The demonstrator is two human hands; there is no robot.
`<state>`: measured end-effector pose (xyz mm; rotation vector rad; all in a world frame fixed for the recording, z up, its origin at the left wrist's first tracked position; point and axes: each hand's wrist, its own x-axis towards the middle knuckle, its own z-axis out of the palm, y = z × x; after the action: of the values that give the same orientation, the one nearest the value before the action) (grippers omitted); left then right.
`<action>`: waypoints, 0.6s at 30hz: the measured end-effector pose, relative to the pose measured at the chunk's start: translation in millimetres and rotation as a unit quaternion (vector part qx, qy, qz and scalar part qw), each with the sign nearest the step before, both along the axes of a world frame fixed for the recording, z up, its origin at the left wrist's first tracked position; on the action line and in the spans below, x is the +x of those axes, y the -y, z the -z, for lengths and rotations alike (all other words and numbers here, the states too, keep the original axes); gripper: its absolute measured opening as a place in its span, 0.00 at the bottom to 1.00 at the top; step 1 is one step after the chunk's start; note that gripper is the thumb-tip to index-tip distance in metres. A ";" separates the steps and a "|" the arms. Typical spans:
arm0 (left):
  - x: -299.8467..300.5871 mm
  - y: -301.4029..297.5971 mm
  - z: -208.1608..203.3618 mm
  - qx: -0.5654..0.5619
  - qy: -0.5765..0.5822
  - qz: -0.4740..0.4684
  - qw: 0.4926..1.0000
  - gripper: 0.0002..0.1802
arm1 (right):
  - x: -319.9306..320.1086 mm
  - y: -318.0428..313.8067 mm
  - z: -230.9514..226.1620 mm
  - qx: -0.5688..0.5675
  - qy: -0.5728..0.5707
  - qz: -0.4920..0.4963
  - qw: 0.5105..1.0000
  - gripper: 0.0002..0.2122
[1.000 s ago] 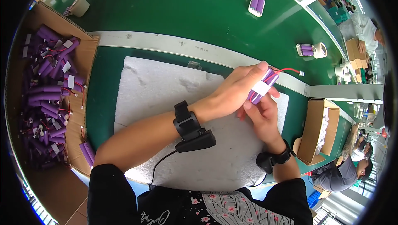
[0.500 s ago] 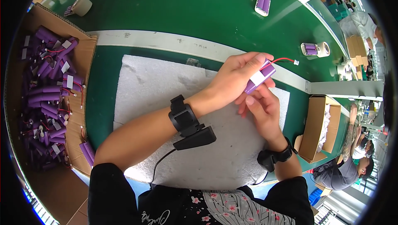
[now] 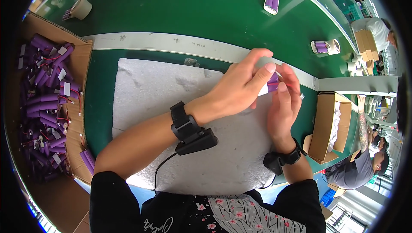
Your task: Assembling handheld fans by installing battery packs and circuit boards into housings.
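Observation:
A purple battery pack with a white label and red wires is held between my two hands, above the right part of a white foam sheet. My left hand grips its left side, with the thumb lying across the near top. Around the wire end curl the fingers of my right hand. A small white plug pokes out beyond those fingers. Much of the pack is hidden by fingers.
At left stands a cardboard box heaped with purple battery packs. A smaller carton with white pieces is at right. Beyond the white rail, white housings with purple cells lie on the green table. Other people sit at far right.
The battery pack has turned in my hands and is now more covered. My right hand has moved up and closed around the wire end; the plug has swung down.

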<state>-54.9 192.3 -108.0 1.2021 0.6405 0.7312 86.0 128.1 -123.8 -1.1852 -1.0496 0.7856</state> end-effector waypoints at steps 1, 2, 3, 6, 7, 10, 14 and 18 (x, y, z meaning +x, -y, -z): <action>-0.7 -0.1 -1.7 0.004 -0.016 0.007 1.000 0.22 | 2.9 1.8 0.8 -0.014 0.009 -0.033 0.999 0.17; -1.2 -0.3 -3.3 0.007 -0.031 0.014 0.999 0.22 | 4.4 2.9 1.2 -0.029 0.019 -0.066 0.997 0.17; -1.2 -0.5 -3.9 0.011 -0.047 0.021 0.999 0.22 | 4.3 3.0 1.3 -0.029 0.019 -0.065 0.997 0.17; 1.2 -0.4 -1.6 -0.003 -0.015 -0.029 0.999 0.19 | 1.9 1.2 2.0 -0.038 -0.014 -0.004 0.999 0.15; 1.9 -0.4 -0.4 -0.009 0.001 -0.054 0.998 0.18 | 1.3 0.5 1.7 -0.038 -0.014 -0.004 0.999 0.15; 3.3 -2.6 4.3 -0.022 0.069 -0.074 0.995 0.16 | -0.1 -1.7 -0.3 -0.038 -0.040 0.021 0.998 0.16; 2.2 -3.9 7.4 -0.032 0.099 -0.076 0.992 0.16 | -0.9 -3.5 0.5 -0.025 -0.069 0.027 0.997 0.15; 1.9 -4.7 7.8 -0.031 0.088 -0.071 0.993 0.15 | 2.1 -1.4 -1.7 -0.043 -0.030 0.001 0.999 0.16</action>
<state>-53.0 197.0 -115.8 1.0299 0.6020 0.9196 88.1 129.5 -122.1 -1.2280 -0.9730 0.8679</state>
